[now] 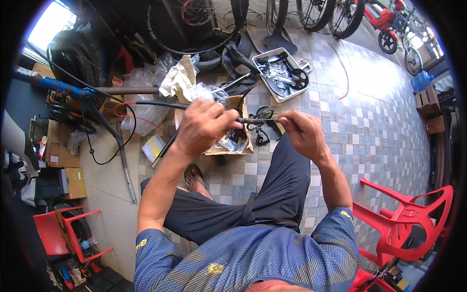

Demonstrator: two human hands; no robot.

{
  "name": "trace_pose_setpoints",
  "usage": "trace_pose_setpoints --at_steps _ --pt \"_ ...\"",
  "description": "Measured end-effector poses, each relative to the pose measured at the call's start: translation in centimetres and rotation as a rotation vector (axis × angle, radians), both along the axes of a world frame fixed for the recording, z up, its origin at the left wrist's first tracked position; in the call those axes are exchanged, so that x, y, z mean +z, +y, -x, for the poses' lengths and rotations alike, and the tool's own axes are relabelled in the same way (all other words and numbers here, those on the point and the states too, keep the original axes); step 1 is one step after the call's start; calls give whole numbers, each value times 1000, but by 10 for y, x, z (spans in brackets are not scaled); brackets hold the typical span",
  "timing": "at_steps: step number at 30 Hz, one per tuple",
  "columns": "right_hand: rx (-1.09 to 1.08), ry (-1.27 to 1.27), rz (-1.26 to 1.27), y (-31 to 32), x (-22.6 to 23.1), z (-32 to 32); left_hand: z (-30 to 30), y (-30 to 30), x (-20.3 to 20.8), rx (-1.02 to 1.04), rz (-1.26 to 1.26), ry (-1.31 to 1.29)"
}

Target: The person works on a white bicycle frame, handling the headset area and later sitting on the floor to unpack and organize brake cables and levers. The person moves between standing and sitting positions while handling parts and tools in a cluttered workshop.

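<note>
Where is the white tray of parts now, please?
In the head view, the white tray lies on the tiled floor right of upper centre, beyond the right hand.

Left arm (161, 192) and right arm (334, 177) stretched forward, elbows bent, left hand (206, 124) curled with its back up, right hand (306, 132) pinching, hands apart.

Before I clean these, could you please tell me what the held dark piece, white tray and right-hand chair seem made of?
Dark piece: possibly rubber or plastic; its dull surface leaves this open.
Tray: probably smooth plastic, with a moulded-looking rim.
Chair: likely plastic, satiny red, its curved arms looking moulded.
</note>
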State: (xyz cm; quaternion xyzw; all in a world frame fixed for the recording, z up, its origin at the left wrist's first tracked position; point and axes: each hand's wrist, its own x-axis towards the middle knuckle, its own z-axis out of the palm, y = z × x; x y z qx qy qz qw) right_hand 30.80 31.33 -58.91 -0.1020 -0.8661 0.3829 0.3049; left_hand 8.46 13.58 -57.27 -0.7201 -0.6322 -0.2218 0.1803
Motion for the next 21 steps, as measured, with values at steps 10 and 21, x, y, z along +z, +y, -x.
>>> trace_pose_setpoints --at_steps 10,21 --pt "-181 45 96 17 -1 -44 88 -44 2 200 50 -69" --pt "-53 75 162 8 13 -25 -20 3 18 2 -48 -101"
